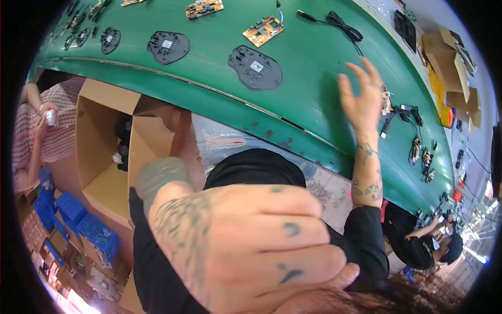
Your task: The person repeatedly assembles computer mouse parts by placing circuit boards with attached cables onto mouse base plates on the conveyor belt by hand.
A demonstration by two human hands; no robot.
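My left hand point(256, 238) is raised very close to the camera, its back toward me and its fingers curled in. Whatever those fingers may hold is hidden. Over the green work surface point(308, 73), my right hand point(362, 97) reaches out with its fingers spread and nothing visible in them. Just to its right lie a small circuit board point(386, 102), partly covered by the hand, and a black cable with a plug point(385, 129). Left of that hand rests a dark grey plastic base plate point(255, 68) with a white label. A tan circuit board point(263, 31) sits beyond the plate.
A coiled black cable point(344, 26) lies at the far side. More base plates point(168, 47) line the surface leftward. An open cardboard box point(104, 133) stands at left, near a seated person point(52, 125). Another person point(429, 246) works at lower right. Blue bins point(97, 235) stand lower left.
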